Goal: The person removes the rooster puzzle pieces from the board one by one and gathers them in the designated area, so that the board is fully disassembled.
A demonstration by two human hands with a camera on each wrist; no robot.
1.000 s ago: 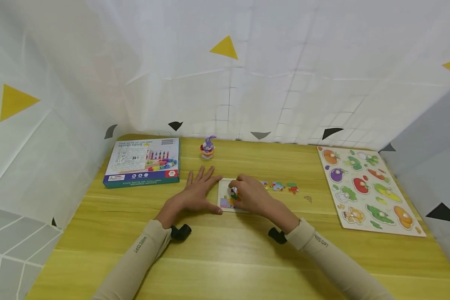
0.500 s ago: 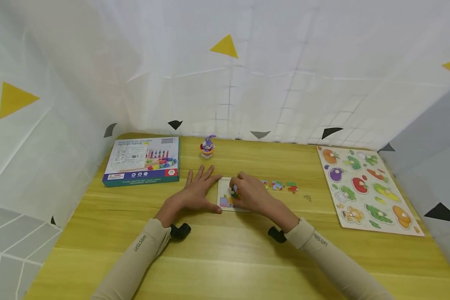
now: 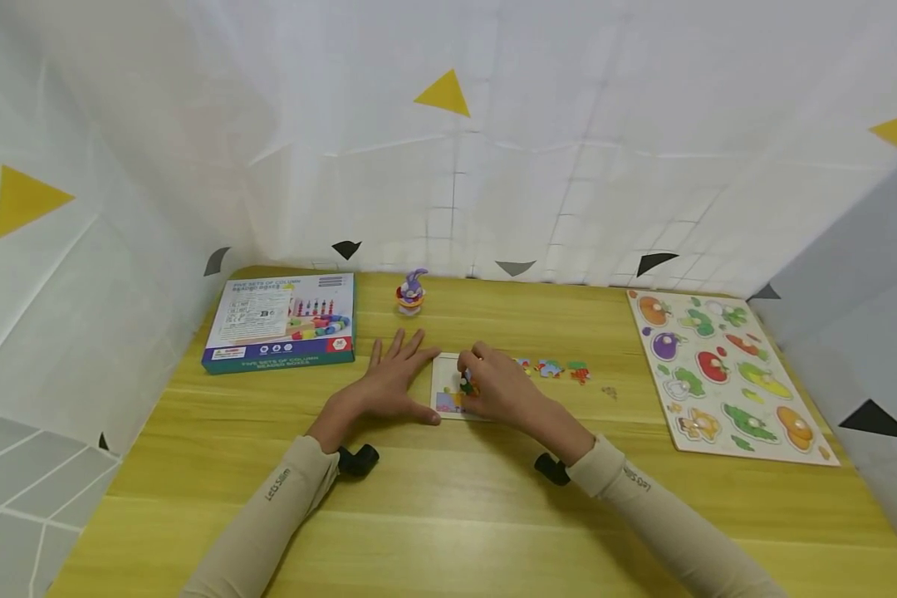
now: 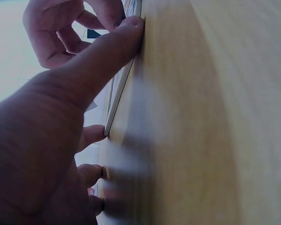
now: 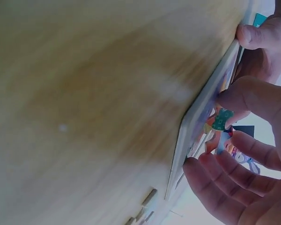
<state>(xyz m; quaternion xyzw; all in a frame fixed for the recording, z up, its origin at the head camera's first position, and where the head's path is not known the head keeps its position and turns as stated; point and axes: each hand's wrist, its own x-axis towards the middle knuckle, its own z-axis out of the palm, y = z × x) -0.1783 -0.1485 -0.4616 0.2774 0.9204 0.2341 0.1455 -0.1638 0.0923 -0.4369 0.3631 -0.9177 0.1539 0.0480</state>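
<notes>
A small pale puzzle tray [image 3: 448, 363] lies on the table, with lilac and yellow pieces [image 3: 446, 402] in its lower left part. My left hand [image 3: 389, 384] is spread flat, with its thumb and index finger touching the tray's left side. Over the tray, my right hand [image 3: 504, 386] pinches a jigsaw piece [image 5: 222, 119] between thumb and fingers. The piece shows green and red and stands tilted in the right wrist view. My right hand hides the tray's right part. Several loose jigsaw pieces [image 3: 550, 369] lie in a row to the right of the tray.
A boxed bead set [image 3: 280, 322] lies at the back left. Behind the tray stands a purple rabbit figure [image 3: 410, 292]. A vegetable peg board [image 3: 728, 378] occupies the right side. White curtains [image 3: 344, 149] hang around the wooden table [image 3: 433, 507].
My right hand keeps its grip on the jigsaw piece over the tray, and the piece has turned slightly. The left hand stays in place. The head view has shifted a little.
</notes>
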